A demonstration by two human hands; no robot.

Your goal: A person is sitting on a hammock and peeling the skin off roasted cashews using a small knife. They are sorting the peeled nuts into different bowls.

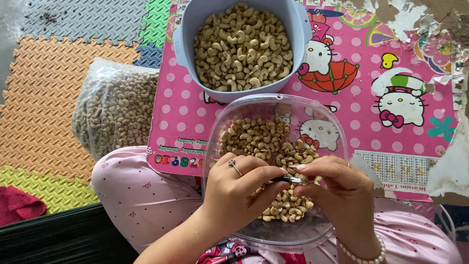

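Observation:
My left hand [239,188], with a ring on one finger, holds a small dark-handled knife [286,180] over a clear plastic container [320,117] of unpeeled cashew nuts [259,137]. My right hand [337,186], with a pearl bracelet at the wrist, meets the blade tip and pinches a cashew that its fingers mostly hide. Both hands hover over the container, which rests on my lap.
A pale blue bowl [184,41] of peeled cashews [242,46] sits on a pink cartoon-print low table [371,122]. A clear bag of cashews [115,107] lies on the foam floor mats [49,98] at left. A red cloth [17,205] is at bottom left.

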